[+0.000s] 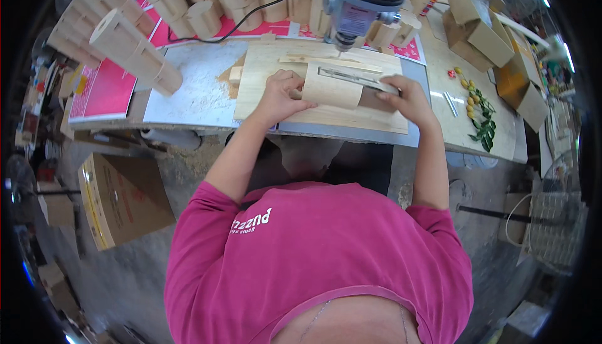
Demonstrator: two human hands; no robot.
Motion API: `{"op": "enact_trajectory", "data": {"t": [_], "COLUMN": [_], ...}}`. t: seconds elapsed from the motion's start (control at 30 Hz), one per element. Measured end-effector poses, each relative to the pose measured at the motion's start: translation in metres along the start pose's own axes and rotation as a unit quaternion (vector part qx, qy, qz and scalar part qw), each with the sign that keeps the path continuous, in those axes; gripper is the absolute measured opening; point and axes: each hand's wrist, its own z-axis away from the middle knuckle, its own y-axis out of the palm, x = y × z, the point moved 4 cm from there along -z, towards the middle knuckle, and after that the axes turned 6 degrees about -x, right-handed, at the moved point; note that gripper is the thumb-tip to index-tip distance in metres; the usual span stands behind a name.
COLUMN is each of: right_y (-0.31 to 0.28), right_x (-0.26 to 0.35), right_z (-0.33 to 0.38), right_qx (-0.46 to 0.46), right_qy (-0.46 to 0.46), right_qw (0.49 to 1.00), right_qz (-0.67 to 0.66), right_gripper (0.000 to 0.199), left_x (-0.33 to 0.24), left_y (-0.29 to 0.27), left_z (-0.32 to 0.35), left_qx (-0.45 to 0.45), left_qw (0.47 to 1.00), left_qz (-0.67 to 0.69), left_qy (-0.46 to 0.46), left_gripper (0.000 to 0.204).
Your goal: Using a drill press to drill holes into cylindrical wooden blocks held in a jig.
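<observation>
Pale wooden cylinder (329,92) over a flat light-wood board (260,62) on a workbench, lying on its side between two bare hands, with a long narrow slot along its upper face; underside out of sight, so impossible to tell whether resting on the board or held just above. Left hand (279,96) curled part-closed around the cylinder's left end, thumb on the near side, fingertips mostly hidden. Right hand (406,98) pinched nearly closed, thumb against fingers, around the outer end of a slim, metallic-looking piece (375,84) reaching to the slot; exact kind, and depth inside the slot, hard to make out. Just beyond the cylinder, the lower part of a drill-like machine (360,15), cut off by the upper edge. Behind and to the left, many more slotted wooden cylinders (135,49), the farthest cropped at the top, with a black cable (254,10) in front of some. To the right, a leafy sprig with yellow fruits (478,109) and open cardboard boxes (480,34), their contents unclear. Blurred clutter towards the dark, curved rim.
</observation>
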Motion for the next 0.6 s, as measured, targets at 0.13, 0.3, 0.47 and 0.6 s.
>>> {"op": "enact_trajectory", "data": {"t": [0.13, 0.3, 0.47, 0.6], "right_y": [0.011, 0.06, 0.089, 0.092], "right_x": [0.013, 0.002, -0.008, -0.005], "right_z": [0.041, 0.071, 0.067, 0.055], "right_qx": [-0.008, 0.093, 0.085, 0.108], "right_qy": [0.021, 0.166, 0.179, 0.143], "right_qw": [0.996, 0.956, 0.955, 0.963], "right_qz": [-0.089, -0.223, -0.22, -0.201], "right_gripper": [0.03, 0.024, 0.02, 0.019], "left_x": [-0.016, 0.007, 0.004, 0.004], "left_y": [-0.08, -0.169, -0.201, -0.216], "left_z": [0.028, 0.071, 0.093, 0.097], "left_qx": [-0.012, -0.062, -0.234, -0.308], "left_qw": [0.997, 0.9, 0.795, 0.716], "left_qz": [0.067, 0.28, 0.383, 0.498], "left_qy": [-0.035, -0.329, -0.408, -0.38], "left_gripper": [0.032, 0.016, 0.033, 0.038]}}
